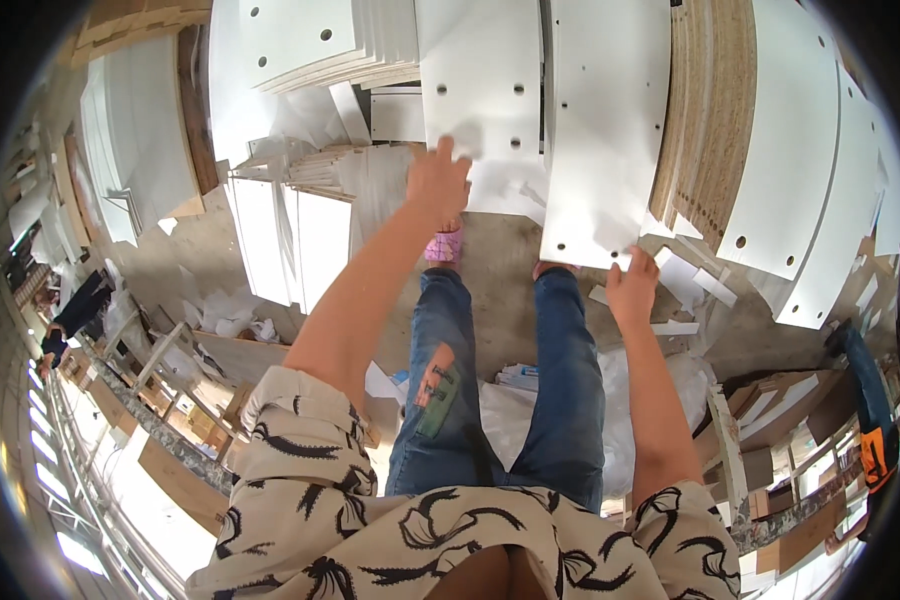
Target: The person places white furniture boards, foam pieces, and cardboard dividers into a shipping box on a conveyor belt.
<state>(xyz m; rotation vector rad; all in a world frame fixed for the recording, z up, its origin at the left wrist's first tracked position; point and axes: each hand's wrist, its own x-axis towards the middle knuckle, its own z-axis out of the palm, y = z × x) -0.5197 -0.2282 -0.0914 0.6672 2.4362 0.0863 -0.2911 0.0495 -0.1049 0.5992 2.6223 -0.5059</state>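
Observation:
My left hand (438, 185) reaches forward with its fingers spread, beside the near part of a long white board (482, 75) with dark round holes. It holds nothing. My right hand (632, 288) is at the near right corner of a second long white board (605, 140), its thumb and fingers gripping the edge. Small holes dot that board, and its near end covers part of my right foot. How far the fingers reach beneath the edge is hidden.
Stacked boards with bare brown edges (708, 120) stand right of the board, beside more white panels (785, 150). Thin white panels (315, 245) lean at left. White scraps (682, 280) litter the concrete floor (490, 300). Two people appear at the far left and right rims.

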